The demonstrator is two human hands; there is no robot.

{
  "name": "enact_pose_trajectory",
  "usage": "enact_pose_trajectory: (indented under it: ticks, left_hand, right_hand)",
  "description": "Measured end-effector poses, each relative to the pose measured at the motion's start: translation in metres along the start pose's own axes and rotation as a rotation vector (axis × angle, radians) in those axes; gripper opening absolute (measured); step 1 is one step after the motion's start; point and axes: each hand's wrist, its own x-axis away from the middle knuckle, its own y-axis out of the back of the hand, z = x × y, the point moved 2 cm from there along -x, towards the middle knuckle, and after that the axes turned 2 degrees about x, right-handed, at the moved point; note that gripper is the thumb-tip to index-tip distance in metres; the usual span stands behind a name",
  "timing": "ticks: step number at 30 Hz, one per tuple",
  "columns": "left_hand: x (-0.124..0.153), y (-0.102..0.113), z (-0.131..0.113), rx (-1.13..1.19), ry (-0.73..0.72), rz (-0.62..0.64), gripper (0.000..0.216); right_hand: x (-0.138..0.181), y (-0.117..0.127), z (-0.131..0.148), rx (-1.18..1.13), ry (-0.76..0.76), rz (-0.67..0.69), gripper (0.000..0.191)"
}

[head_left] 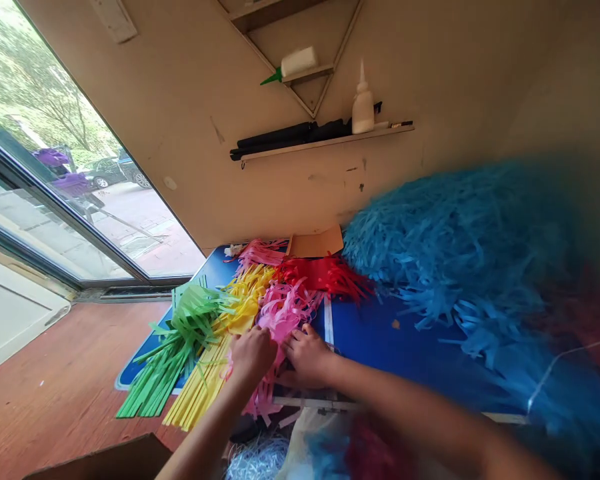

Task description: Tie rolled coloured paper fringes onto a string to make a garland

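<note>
Pink fringed paper [283, 319] lies in front of me at the near edge of the blue table, its cut strips hanging over that edge. My left hand [254, 353] is closed on the left side of this paper, its fingertips mostly turned away from view. On the opposite side my right hand [309, 357] has its fingers curled and pinched on the same paper. Yellow fringed paper [205, 383] runs just left of my left hand. Beyond it spreads green fringed paper [160, 373]. Red fringed paper [325, 273] lies behind the pink piece.
A large heap of blue paper strips [460, 233] covers the right of the blue table [380, 360]. A brown cardboard piece [317, 241] rests by the wall. A wall shelf [330, 140] holds a white squeeze bottle [363, 110]. Shredded paper [257, 457] lies below the table edge.
</note>
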Motion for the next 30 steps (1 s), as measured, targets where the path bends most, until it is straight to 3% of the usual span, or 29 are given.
enact_pose_trajectory:
  ticks: [5, 10, 15, 19, 22, 24, 27, 28, 30]
  left_hand:
    - [-0.023, 0.052, 0.045, -0.145, 0.095, -0.107, 0.032]
    - [-0.059, 0.129, 0.082, -0.329, 0.088, -0.275, 0.039]
    - [-0.073, 0.213, 0.066, -0.477, -0.106, -0.506, 0.037]
    - [-0.072, 0.255, 0.033, -0.545, -0.284, -0.593, 0.033]
    - [-0.062, 0.259, 0.011, -0.527, -0.356, -0.632, 0.031]
    - [-0.051, 0.249, -0.003, -0.484, -0.391, -0.645, 0.032]
    - [-0.032, 0.223, -0.026, -0.439, -0.466, -0.618, 0.033]
    - [-0.026, 0.214, -0.034, -0.431, -0.493, -0.602, 0.034]
    - [-0.015, 0.197, -0.046, -0.422, -0.539, -0.577, 0.034]
  right_hand:
    - [-0.007, -0.005, 0.004, 0.034, -0.019, 0.024, 0.053]
    - [-0.013, -0.002, 0.011, 0.057, -0.037, 0.018, 0.05]
    - [-0.01, 0.009, 0.011, 0.039, -0.042, -0.021, 0.052]
    - [-0.004, 0.02, 0.006, -0.009, -0.05, -0.066, 0.042]
    - [0.003, 0.041, 0.008, -0.058, -0.093, -0.127, 0.025]
    - [0.011, 0.066, 0.014, -0.141, -0.173, -0.261, 0.025]
    - [0.022, 0.105, 0.026, -0.563, -0.262, -0.536, 0.042]
    - [0.023, 0.115, 0.029, -0.741, -0.26, -0.571, 0.05]
    - [0.021, 0.125, 0.032, -1.001, -0.242, -0.516, 0.063]
